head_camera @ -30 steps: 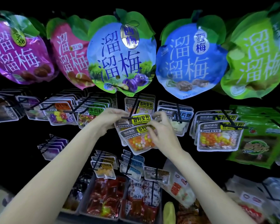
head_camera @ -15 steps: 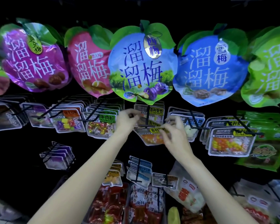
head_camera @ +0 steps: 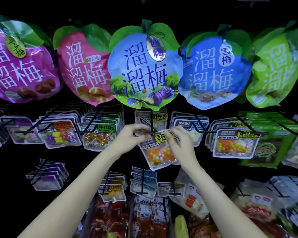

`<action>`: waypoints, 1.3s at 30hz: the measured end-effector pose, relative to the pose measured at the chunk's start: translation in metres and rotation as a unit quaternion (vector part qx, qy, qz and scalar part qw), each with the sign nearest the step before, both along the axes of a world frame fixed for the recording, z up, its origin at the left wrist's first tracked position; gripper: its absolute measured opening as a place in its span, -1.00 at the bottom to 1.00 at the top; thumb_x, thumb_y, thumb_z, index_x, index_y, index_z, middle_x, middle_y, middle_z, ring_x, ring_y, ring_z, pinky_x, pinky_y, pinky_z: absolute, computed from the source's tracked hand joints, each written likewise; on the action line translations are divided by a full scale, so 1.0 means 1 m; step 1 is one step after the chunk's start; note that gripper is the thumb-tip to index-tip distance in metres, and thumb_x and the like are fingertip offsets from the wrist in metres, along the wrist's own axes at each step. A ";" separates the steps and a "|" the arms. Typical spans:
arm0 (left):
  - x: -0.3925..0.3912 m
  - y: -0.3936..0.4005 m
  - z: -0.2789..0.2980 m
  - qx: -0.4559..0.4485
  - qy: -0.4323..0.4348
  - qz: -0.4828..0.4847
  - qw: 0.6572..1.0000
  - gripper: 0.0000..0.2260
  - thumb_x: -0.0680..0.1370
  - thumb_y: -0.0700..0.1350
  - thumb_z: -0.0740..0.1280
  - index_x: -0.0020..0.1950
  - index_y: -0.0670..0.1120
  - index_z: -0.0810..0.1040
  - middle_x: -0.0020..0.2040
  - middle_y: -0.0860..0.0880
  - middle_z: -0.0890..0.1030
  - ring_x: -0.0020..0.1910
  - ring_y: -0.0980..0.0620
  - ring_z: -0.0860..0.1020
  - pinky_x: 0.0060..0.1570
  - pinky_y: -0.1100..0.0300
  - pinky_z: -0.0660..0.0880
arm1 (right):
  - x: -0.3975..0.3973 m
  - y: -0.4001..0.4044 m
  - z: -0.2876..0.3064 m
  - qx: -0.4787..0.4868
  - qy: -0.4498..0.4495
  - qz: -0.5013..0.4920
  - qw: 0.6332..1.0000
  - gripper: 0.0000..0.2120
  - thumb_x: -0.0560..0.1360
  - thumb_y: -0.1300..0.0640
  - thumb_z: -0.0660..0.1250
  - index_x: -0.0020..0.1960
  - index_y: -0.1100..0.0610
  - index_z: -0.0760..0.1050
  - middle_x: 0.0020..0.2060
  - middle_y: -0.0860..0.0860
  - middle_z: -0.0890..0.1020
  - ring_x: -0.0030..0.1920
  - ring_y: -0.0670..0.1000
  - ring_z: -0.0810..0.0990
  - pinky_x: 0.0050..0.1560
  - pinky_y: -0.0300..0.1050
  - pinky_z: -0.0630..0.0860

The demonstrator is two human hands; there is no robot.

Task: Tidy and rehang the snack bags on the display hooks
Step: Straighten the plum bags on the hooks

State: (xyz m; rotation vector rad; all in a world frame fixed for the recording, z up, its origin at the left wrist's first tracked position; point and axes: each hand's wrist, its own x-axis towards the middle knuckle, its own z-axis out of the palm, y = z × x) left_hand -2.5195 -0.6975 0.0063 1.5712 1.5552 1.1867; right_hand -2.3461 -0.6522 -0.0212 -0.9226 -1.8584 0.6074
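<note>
1. Both hands grip at the middle hook: the left hand (head_camera: 127, 138) pinches the tip of the black metal display hook (head_camera: 150, 127), and the right hand (head_camera: 181, 145) pinches the top edge of the clear plastic snack bag with a yellow label and orange, yellow and pink candies (head_camera: 159, 152).
2. That bag hangs tilted at the front end of the hook, its lower edge swung right, with its label crumpled under the right fingers (head_camera: 175, 134); more bags of the same kind sit behind it on the hook.
3. Half a second ago the bag lay nearly flat and foreshortened under the hook; now it faces the camera and its candy window shows in full. The head camera has also drawn closer to the display.
4. Five large plum-shaped foil bags hang along the top row: purple (head_camera: 19, 66), pink (head_camera: 83, 69), light blue (head_camera: 144, 69), blue (head_camera: 213, 73) and green (head_camera: 275, 69).
5. Two hands and one gripped bag are in view.
</note>
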 end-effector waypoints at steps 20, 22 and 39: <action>-0.004 0.019 -0.002 0.030 0.055 0.060 0.996 -0.86 0.48 -0.24 0.40 -0.14 0.01 0.63 -0.16 0.08 0.61 -0.25 0.22 0.56 -0.11 0.26 0.52 | -0.022 -0.005 -0.007 -0.001 -0.059 -0.110 0.992 -0.78 0.58 0.17 0.20 -0.12 0.30 0.50 -0.16 0.05 0.41 -0.28 -0.17 0.37 -0.23 -0.23 0.21; -0.001 0.027 -0.006 0.028 0.104 0.122 0.987 -0.91 0.50 -0.19 0.39 -0.05 -0.04 0.65 -0.04 0.05 0.62 -0.13 0.08 0.58 -0.08 0.21 0.49 | -0.024 -0.001 -0.004 -0.006 -0.094 -0.123 0.988 -0.84 0.58 0.20 0.20 0.05 0.27 0.49 -0.02 0.09 0.46 -0.16 -0.03 0.49 -0.17 -0.18 0.28; 0.156 0.001 -0.067 0.219 0.166 0.067 0.959 -0.83 0.51 -0.36 0.23 0.01 -0.17 0.53 0.02 0.01 0.41 -0.06 0.12 0.42 -0.06 0.30 0.36 | 0.181 0.003 -0.031 0.025 0.065 -0.240 0.968 -0.67 0.53 0.30 0.23 0.28 0.18 0.30 0.14 0.04 0.33 0.12 0.08 0.44 0.11 0.08 0.46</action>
